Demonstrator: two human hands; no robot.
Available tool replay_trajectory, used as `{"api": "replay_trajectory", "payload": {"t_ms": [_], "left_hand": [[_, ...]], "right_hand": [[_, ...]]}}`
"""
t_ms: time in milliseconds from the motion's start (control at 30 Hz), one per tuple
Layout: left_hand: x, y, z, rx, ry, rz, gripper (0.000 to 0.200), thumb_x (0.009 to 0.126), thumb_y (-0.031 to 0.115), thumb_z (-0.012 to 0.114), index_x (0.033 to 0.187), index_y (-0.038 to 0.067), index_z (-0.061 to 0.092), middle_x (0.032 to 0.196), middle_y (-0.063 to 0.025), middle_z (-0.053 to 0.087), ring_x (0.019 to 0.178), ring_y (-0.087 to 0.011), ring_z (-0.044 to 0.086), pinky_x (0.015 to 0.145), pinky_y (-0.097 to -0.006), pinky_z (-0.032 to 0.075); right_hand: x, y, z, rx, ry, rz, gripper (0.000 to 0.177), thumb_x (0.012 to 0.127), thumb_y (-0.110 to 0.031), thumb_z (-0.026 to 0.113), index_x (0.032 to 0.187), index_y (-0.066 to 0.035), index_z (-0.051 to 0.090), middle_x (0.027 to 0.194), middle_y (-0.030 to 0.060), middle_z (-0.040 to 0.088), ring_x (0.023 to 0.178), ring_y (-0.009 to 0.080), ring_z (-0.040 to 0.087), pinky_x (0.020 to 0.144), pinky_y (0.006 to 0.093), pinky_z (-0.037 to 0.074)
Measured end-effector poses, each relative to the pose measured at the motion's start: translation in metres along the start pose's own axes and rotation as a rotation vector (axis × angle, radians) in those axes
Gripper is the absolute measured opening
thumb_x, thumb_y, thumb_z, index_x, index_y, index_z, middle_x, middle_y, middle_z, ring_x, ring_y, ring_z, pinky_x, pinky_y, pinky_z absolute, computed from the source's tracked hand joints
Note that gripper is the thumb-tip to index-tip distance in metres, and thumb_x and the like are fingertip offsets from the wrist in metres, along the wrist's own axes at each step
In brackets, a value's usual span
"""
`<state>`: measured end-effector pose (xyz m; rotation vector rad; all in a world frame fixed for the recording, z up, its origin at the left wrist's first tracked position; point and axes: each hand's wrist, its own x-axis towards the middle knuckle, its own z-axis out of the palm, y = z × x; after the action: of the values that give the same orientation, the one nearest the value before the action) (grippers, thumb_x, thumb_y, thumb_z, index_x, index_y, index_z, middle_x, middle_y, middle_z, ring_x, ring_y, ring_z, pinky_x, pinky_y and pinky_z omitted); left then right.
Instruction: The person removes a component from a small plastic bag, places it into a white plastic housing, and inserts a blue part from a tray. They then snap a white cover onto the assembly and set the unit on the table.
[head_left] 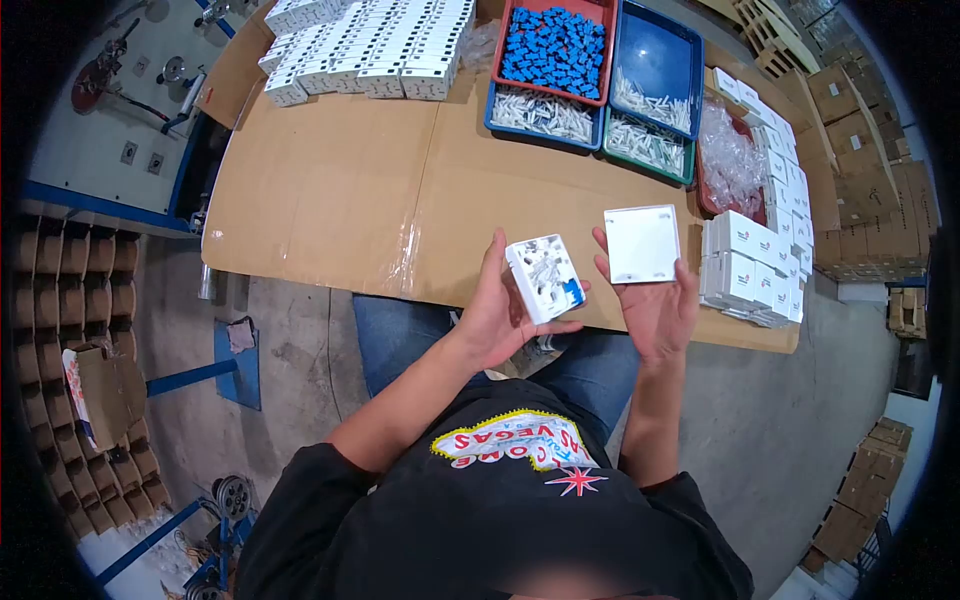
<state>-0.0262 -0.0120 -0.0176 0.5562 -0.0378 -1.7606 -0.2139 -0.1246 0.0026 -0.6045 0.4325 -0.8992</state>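
My left hand (pixel 497 318) is wrapped around a small white box (pixel 543 279) that lies open side up. Inside it are white and clear small parts and one blue piece near its lower right corner. To the right, my right hand (pixel 657 312) holds a flat square white lid (pixel 641 244), gripped along its lower edge and left side. The box and the lid are apart, both held over the near edge of the cardboard-covered table (pixel 330 200).
Trays at the back hold blue pieces (pixel 553 50) and white slim parts (pixel 541 114). White boxes are stacked at the back left (pixel 365 50) and right (pixel 750 262). Clear plastic bags (pixel 733 158) lie in a red tray. A blue metal stand (pixel 237 365) is at the left.
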Motion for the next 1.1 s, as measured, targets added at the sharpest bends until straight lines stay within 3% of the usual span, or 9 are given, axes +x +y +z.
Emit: {"api": "replay_trajectory", "payload": {"t_ms": [100,167,233,367,467,700,867,1033,1100], "left_hand": [[0.009,-0.009,-0.006,-0.031,0.088,-0.006,0.095,0.097,0.084,0.018,0.151,0.01,0.045,0.135,-0.0185,0.064,0.123,-0.0404,0.065,0.104,-0.0536,0.053],[0.011,-0.014,-0.013,-0.037,0.027,-0.013,0.098,0.098,0.083,0.019,0.154,0.006,0.042,0.142,-0.0252,0.058,0.128,-0.0492,0.059,0.105,-0.0611,0.05],[0.007,-0.014,-0.008,-0.033,0.006,-0.004,0.098,0.098,0.083,0.02,0.154,0.007,0.041,0.142,-0.0264,0.057,0.129,-0.0506,0.058,0.106,-0.0621,0.05],[0.005,-0.012,-0.008,-0.087,-0.015,-0.027,0.096,0.098,0.082,0.021,0.156,0.009,0.04,0.141,-0.0306,0.056,0.13,-0.0541,0.055,0.107,-0.0642,0.047],[0.002,-0.012,0.002,-0.171,0.007,-0.025,0.09,0.101,0.079,0.018,0.155,0.01,0.041,0.131,-0.0271,0.063,0.127,-0.0496,0.059,0.103,-0.0595,0.051],[0.003,-0.02,-0.011,-0.107,-0.04,-0.039,0.084,0.103,0.074,0.021,0.154,0.01,0.044,0.129,-0.0259,0.064,0.119,-0.0457,0.064,0.099,-0.0568,0.054],[0.002,-0.019,-0.009,-0.159,-0.063,-0.085,0.08,0.103,0.068,0.025,0.154,0.01,0.043,0.131,-0.0243,0.064,0.114,-0.0418,0.066,0.099,-0.057,0.054],[0.002,-0.018,-0.002,-0.188,-0.031,-0.085,0.08,0.104,0.07,0.027,0.157,0.011,0.039,0.133,-0.0236,0.063,0.113,-0.0389,0.067,0.1,-0.0576,0.054],[0.005,-0.02,-0.013,-0.244,-0.147,-0.093,0.079,0.105,0.069,0.027,0.158,0.01,0.037,0.138,-0.0248,0.06,0.116,-0.0383,0.066,0.101,-0.0556,0.053]], "right_hand": [[-0.003,-0.005,-0.009,-0.25,0.092,-0.014,0.051,0.103,-0.021,0.057,0.148,0.001,0.045,0.141,0.0229,0.058,0.129,0.0401,0.06,0.103,0.0535,0.055],[-0.002,-0.007,-0.014,-0.433,0.159,-0.012,0.047,0.102,-0.013,0.059,0.145,0.001,0.048,0.135,0.0202,0.062,0.124,0.0354,0.064,0.1,0.0512,0.058],[-0.001,-0.009,-0.005,-0.659,0.263,0.01,0.038,0.099,-0.003,0.06,0.137,0.001,0.054,0.123,0.0141,0.067,0.115,0.0267,0.067,0.095,0.0487,0.062],[-0.002,-0.001,-0.018,-0.936,0.191,-0.161,0.033,0.099,-0.004,0.062,0.131,0.001,0.058,0.117,0.0086,0.069,0.107,0.0159,0.066,0.091,0.0326,0.056],[-0.001,0.002,-0.014,-0.968,0.222,-0.145,0.029,0.099,-0.003,0.064,0.127,0.001,0.062,0.118,0.0066,0.069,0.107,0.0119,0.064,0.091,0.0276,0.052],[0.008,0.004,0.008,-0.835,0.147,-0.169,0.029,0.1,-0.003,0.06,0.128,0.002,0.066,0.128,0.0108,0.068,0.117,0.0139,0.063,0.099,0.0299,0.051],[0.018,0.005,0.001,-0.67,-0.071,0.052,0.041,0.103,-0.008,0.045,0.142,-0.002,0.057,0.133,0.0137,0.066,0.12,0.0204,0.065,0.102,0.034,0.051],[0.025,-0.008,0.012,-0.7,-0.232,0.181,0.039,0.107,-0.015,0.043,0.142,-0.004,0.054,0.13,0.0138,0.066,0.116,0.0207,0.066,0.103,0.0349,0.05],[0.03,-0.012,0.015,-0.745,-0.292,0.181,0.037,0.109,-0.02,0.043,0.141,-0.004,0.055,0.128,0.0136,0.066,0.114,0.0204,0.066,0.102,0.0351,0.05]]}}
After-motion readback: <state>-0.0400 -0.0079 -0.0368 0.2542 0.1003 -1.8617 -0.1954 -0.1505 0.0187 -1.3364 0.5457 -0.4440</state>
